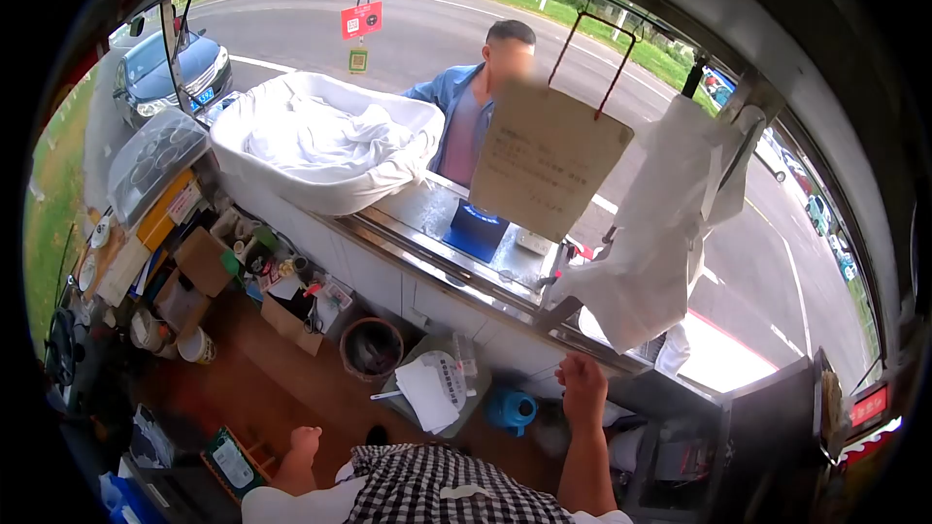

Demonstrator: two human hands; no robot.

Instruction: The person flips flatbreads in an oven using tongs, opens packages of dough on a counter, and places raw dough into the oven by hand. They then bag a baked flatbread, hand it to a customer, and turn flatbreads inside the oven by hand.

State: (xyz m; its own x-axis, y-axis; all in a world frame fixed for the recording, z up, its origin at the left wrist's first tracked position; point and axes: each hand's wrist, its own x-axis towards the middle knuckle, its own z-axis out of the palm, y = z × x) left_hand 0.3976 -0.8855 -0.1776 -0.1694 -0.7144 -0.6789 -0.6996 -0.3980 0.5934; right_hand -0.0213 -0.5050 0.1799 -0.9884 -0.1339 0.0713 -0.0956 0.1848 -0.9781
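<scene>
My left hand (304, 441) hangs low at the left of my checked apron (437, 485), its fingers curled in and nothing showing in them. Raised at the right, my right hand (582, 380) has its fingers bent inward, and no object shows in it. Nearest below that hand is a blue jug-like container (512, 410) on the floor. White sheets of paper (432, 393) lie on a grey bin top between my hands. Above my right hand hangs a bundle of white bags (641, 243). By my left hand stands a green-and-white board or box (233, 461).
A large white cloth-lined basket (325, 189) sits on the metal counter (417, 213), with a blue box (476, 230) to its right. Across the counter stands a person (461, 126). A cardboard sign (549, 160) hangs overhead. Boxes and a round bin (371, 347) line the floor.
</scene>
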